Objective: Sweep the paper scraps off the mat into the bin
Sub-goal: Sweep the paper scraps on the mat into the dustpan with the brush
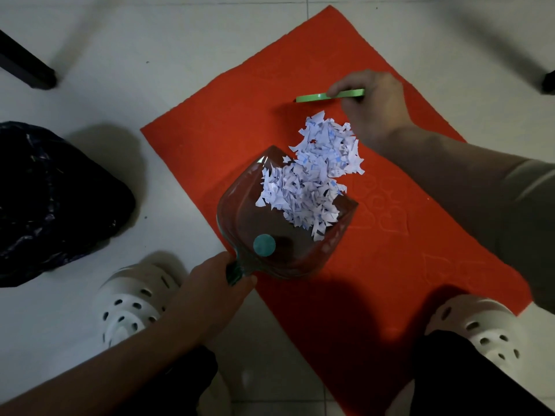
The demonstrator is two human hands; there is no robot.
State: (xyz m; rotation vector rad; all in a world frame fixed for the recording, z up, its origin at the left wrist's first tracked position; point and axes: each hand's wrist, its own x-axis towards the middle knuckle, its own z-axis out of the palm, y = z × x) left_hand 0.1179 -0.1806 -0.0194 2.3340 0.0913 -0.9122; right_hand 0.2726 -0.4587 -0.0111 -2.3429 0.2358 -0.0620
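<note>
The sweeping is well advanced but not finished. Taking the red mat [228, 121] as the landmark: near its middle the paper scraps [312, 178] lie in one gathered heap, and roughly the nearer half of that heap already sits inside the clear dustpan [270, 235], whose open lip rests on the mat while its handle end juts over the mat's near-left edge. The rest of the heap lies on the mat just beyond the lip. The left hand [216, 292] is curled around the dustpan's teal handle and holds it. The right hand [372, 106], over the far part of the mat just past the heap, has its fingers closed round a green brush [330, 95]; its bristles are not clear from this angle, so it may be a flat scraper instead. No stray scraps show elsewhere on the mat. The bin [54, 199], a dark bag-lined shape on the floor well left of the mat, has yet to receive the load: what remains is pushing the far scraps in, then tipping the pan.
</note>
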